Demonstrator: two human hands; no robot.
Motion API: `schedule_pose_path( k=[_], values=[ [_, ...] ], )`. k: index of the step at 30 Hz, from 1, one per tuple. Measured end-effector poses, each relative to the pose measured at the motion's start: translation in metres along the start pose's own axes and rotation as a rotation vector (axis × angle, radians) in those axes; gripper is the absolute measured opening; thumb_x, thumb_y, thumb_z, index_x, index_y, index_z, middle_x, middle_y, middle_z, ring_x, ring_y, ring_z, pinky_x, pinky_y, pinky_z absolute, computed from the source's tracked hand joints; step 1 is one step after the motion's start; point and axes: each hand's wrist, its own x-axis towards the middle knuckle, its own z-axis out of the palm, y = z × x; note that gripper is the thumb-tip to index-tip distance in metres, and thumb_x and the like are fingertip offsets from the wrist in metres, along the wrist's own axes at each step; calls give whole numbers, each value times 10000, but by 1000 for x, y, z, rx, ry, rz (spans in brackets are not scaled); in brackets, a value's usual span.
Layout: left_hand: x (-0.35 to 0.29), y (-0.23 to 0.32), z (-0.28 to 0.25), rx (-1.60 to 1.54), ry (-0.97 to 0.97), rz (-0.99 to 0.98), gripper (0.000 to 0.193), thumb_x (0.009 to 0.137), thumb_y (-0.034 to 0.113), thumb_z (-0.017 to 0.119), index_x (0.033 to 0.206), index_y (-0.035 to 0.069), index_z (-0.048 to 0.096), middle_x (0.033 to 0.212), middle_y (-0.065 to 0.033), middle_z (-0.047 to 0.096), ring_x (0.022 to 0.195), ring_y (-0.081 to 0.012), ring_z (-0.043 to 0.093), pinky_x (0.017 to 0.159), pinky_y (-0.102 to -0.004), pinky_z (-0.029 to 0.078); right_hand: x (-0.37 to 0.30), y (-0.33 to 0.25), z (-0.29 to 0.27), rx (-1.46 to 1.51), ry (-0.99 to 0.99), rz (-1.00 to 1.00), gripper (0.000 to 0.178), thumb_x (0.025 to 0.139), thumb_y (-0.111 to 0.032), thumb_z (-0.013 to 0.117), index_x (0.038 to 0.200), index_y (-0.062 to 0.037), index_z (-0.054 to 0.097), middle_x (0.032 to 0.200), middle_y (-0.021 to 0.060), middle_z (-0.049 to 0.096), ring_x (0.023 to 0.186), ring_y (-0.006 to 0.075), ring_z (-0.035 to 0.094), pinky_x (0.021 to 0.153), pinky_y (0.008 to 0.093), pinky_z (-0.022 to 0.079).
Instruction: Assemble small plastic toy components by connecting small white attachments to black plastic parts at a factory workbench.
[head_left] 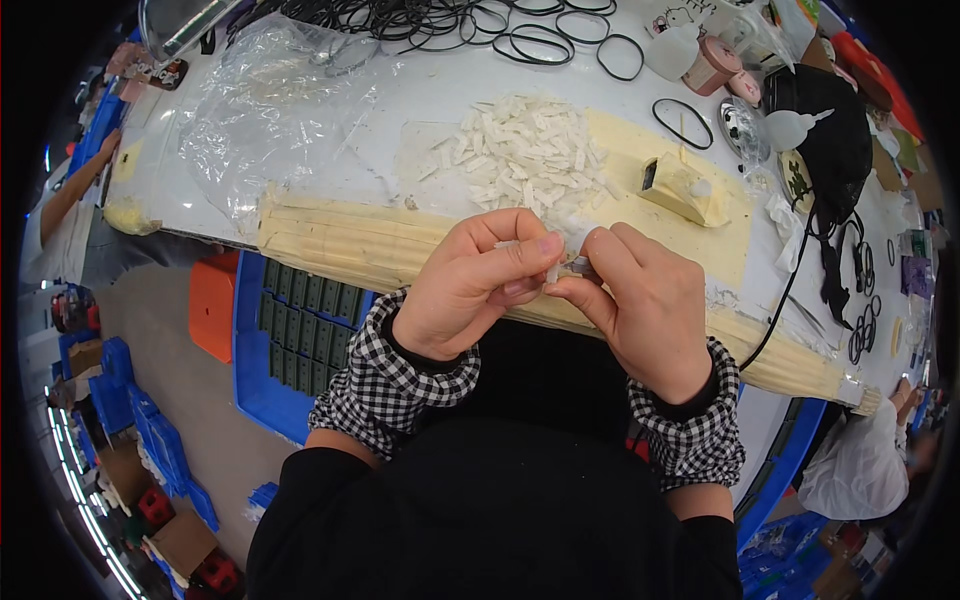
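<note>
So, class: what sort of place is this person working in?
Probably a small-parts assembly workshop. A heap of small white plastic pieces and loose black rubber rings cover the bench, with blue bins of parts below.

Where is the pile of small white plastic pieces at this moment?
In the head view, the pile of small white pieces lies on the white table, just beyond both hands, left of the small cream block.

One head-worn fisheye camera looks steeply down (close) onto the workbench (330, 100).
</note>
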Motion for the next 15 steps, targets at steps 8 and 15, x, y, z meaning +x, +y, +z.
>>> schedule_pose_path(
  k=[8,15],
  values=[
    [-1,0,2,-8,31,5,159,928,167,569,810,61,554,697,31,513,584,-25,363,534,-170,294,-2,1,-1,58,-28,0,330,791,-382,665,743,-90,517,639,38,485,532,222,538,460,328,408],
    [0,7,-13,-173,59,118,174,983,187,449,954,33,524,860,-30,502,660,-51,396,534,-172,319,-5,20,13,138,113,181,148,797,-178,691,841,-76,593,727,53,551,574,234,564,494,319,434]
  ],
)
